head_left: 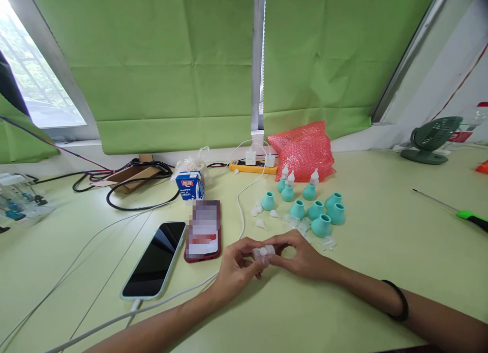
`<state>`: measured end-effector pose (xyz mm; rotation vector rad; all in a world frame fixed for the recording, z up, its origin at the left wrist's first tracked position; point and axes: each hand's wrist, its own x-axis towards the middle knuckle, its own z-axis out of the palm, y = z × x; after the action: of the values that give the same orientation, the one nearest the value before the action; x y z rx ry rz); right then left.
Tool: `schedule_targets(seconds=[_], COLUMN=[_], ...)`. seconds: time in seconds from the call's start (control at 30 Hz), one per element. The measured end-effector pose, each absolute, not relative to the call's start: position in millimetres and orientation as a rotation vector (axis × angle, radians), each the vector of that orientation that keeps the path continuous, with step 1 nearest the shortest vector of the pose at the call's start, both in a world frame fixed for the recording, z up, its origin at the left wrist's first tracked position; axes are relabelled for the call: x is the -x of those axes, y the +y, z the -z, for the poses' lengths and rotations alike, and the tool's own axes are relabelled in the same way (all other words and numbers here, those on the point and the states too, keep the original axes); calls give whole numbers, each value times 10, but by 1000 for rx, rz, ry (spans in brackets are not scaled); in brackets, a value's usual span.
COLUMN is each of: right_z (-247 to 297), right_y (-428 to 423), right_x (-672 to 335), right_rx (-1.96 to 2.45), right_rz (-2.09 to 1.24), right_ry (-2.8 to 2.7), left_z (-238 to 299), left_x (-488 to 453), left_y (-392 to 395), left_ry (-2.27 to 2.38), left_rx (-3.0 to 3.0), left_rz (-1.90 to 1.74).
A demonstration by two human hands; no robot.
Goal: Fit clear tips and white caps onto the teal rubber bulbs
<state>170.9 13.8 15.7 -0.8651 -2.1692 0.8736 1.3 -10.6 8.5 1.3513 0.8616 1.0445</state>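
Observation:
Between my fingertips is a small clear plastic piece (265, 251) with a whitish part in it; its exact kind I cannot make out. My left hand (238, 266) pinches it from the left, and my right hand (299, 256) grips it from the right. Just beyond my hands stand several teal rubber bulbs (321, 226) with open necks. Three others at the back, one being this bulb (310, 191), carry a white pointed tip (314, 176). Loose white tips (261, 224) and clear plastic pieces (328, 242) lie around the bulbs.
Left of my hands lie a black-screened phone (154, 261) and a red-cased phone (204, 231), with a white cable (171, 296) running past. Behind are a milk carton (190, 186), an orange power strip (240, 167) and red bubble wrap (305, 152). A screwdriver (465, 214) and green fan (434, 134) are right.

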Motion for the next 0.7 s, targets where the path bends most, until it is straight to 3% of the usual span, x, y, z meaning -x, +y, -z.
schedule_targets(seconds=[0.17, 0.33, 0.53, 0.7], right_z=[-445, -487, -255, -288], right_y=[209, 218, 216, 246], right_x=[-1979, -2317, -2428, -2502], right_rx=[1033, 1568, 2009, 1890], right_rz=[-95, 545, 479, 212], right_ry=[-2157, -2012, -2124, -2149], left_z=[-70, -20, -60, -51], left_x=[-24, -21, -25, -26], left_y=[-96, -87, -93, -88], left_ry=[984, 1010, 994, 991], left_rx=[-1329, -1345, -1317, -1340], left_rz=[-1057, -1072, -1085, -1109])
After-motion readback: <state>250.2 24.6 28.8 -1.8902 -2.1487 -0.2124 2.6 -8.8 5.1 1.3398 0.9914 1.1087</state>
